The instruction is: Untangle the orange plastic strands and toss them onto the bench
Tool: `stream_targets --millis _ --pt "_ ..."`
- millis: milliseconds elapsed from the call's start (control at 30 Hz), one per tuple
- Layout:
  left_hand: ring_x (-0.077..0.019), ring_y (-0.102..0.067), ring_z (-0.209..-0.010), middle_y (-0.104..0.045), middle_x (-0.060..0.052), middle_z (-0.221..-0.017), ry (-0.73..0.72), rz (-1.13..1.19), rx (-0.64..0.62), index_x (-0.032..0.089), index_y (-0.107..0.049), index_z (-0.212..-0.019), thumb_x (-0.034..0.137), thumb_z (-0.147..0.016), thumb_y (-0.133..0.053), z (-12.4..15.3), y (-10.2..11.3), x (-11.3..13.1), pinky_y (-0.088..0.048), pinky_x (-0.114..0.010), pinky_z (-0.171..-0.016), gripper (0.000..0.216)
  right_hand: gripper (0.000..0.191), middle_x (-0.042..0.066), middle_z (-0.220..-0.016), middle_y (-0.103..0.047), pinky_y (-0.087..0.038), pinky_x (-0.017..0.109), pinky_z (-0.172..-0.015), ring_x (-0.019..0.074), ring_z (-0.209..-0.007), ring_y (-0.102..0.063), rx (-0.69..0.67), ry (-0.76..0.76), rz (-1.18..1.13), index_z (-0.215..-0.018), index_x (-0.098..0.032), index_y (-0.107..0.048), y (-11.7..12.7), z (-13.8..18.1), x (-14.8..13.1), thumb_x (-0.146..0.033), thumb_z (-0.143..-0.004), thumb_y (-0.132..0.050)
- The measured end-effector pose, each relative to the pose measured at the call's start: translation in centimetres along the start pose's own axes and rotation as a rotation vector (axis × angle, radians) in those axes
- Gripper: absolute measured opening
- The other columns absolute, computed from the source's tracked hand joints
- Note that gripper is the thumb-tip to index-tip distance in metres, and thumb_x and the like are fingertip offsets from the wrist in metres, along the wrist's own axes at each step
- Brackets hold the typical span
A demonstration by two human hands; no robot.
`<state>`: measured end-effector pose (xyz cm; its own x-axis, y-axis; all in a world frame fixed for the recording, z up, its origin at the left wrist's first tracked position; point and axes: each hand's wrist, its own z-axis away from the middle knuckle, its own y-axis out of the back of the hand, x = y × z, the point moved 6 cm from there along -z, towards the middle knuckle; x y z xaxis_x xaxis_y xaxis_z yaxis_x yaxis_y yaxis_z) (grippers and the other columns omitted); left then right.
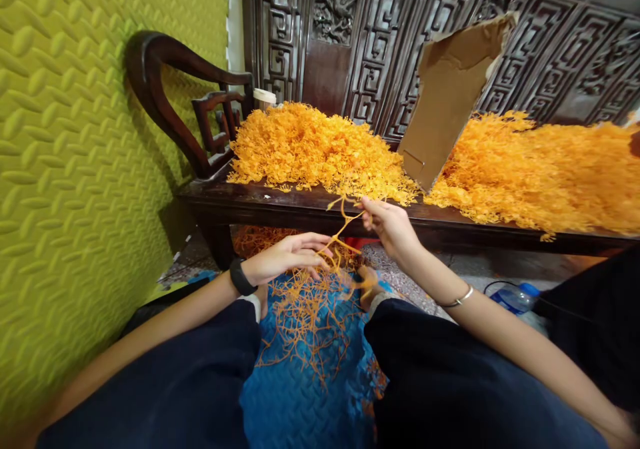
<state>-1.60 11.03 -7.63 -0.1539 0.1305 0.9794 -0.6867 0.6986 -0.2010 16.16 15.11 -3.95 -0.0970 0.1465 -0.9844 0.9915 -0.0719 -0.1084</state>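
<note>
My right hand (pixel 389 225) pinches the top of an orange plastic sprig (pixel 345 225) at the front edge of the dark wooden bench (pixel 280 203). My left hand (pixel 287 257), with a black band on the wrist, holds the lower end of the same sprig between fingers and thumb. A heap of orange plastic sprigs (pixel 310 145) lies on the bench just behind my hands. Loose orange stems (pixel 307 319) lie between my knees on a blue mat (pixel 295 402).
A torn cardboard sheet (pixel 450 95) leans on the carved bench back, splitting the left heap from a second orange heap (pixel 545 169). A green padded wall (pixel 75 169) stands to the left. A plastic bottle (pixel 515 297) lies on the floor under the bench at right.
</note>
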Motion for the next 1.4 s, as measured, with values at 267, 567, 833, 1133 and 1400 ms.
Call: stream_targets --millis 267,567,833,1133,1400 --pt "-0.0176 -0.067 -0.078 -0.069 -0.009 -0.089 -0.003 -0.005 -0.008 0.009 -0.055 -0.114 0.012 -0.079 -0.060 -0.2 0.3 -0.3 -0.049 -0.034 -0.076 0.035 0.026 -0.002 -0.056 -0.052 -0.038 0.024 -0.048 0.0076 -0.047 -0.045 0.096 -0.009 -0.022 -0.068 -0.017 -0.062 2.1 -0.7 1.0 -0.041 -0.064 -0.071" --pt "-0.0196 -0.059 -0.105 -0.065 -0.011 -0.111 -0.034 -0.176 0.055 0.013 -0.056 -0.115 0.019 -0.078 -0.062 -0.3 0.6 -0.1 -0.038 -0.039 -0.098 0.037 0.022 -0.002 -0.058 -0.051 -0.043 0.023 -0.056 0.0077 -0.053 -0.047 0.212 0.337 -0.093 -0.058 -0.019 -0.057 2.7 0.2 -1.9 -0.034 -0.069 -0.069" --pt "-0.0226 -0.023 -0.137 -0.029 -0.012 -0.147 -0.100 -0.461 0.515 0.018 -0.039 -0.132 0.040 -0.082 -0.051 -0.5 4.7 -0.7 -0.017 -0.037 -0.112 0.056 0.055 0.008 -0.105 -0.065 -0.048 0.039 -0.091 0.0214 -0.098 -0.061 -0.239 0.003 0.387 -0.105 -0.019 -0.064 2.0 -0.7 -0.2 -0.023 -0.052 -0.079" --pt "-0.0256 -0.056 -0.108 -0.063 -0.012 -0.115 0.132 -0.900 -0.002 0.017 -0.066 -0.097 0.049 -0.070 -0.063 -0.7 2.7 -0.5 -0.040 -0.034 -0.094 0.043 0.036 0.007 -0.092 -0.069 -0.052 0.041 -0.082 0.0207 -0.083 -0.065 -0.102 0.113 0.516 -0.098 -0.017 -0.066 6.7 5.0 -4.9 -0.027 -0.064 -0.070" --pt "-0.0192 -0.062 -0.085 -0.070 -0.008 -0.090 0.490 -1.214 -0.040 0.010 -0.065 -0.093 0.052 -0.075 -0.061 3.0 1.7 6.5 -0.044 -0.021 -0.069 0.045 0.026 0.003 -0.080 -0.071 -0.050 0.032 -0.069 0.0179 -0.072 -0.064 -0.470 0.059 1.109 -0.088 -0.021 -0.071 13.3 14.2 -10.9 -0.036 -0.067 -0.070"
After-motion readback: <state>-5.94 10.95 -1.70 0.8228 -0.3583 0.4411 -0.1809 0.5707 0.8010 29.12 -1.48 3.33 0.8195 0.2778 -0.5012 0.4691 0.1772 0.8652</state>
